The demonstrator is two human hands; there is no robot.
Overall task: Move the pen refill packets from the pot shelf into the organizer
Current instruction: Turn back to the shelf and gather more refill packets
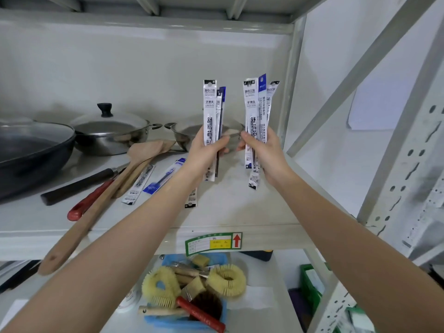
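Observation:
My left hand (206, 150) grips two pen refill packets (211, 111) upright above the pot shelf (228, 210). Beside it, my right hand (264, 152) grips a bunch of refill packets (255, 109), also held upright. Three more packets lie flat on the shelf: a white one (139, 183), a blue one (163, 179), and one (191, 199) partly hidden under my left forearm. No organizer is in view.
A dark wok (28, 150), a lidded steel pot (110, 131) and a steel bowl (185, 135) stand at the shelf's back. Wooden spatulas (96, 200) and a red-handled tool (89, 200) lie at the front left. Below, a blue tray (189, 318) holds brushes. A shelf post (290, 92) rises at right.

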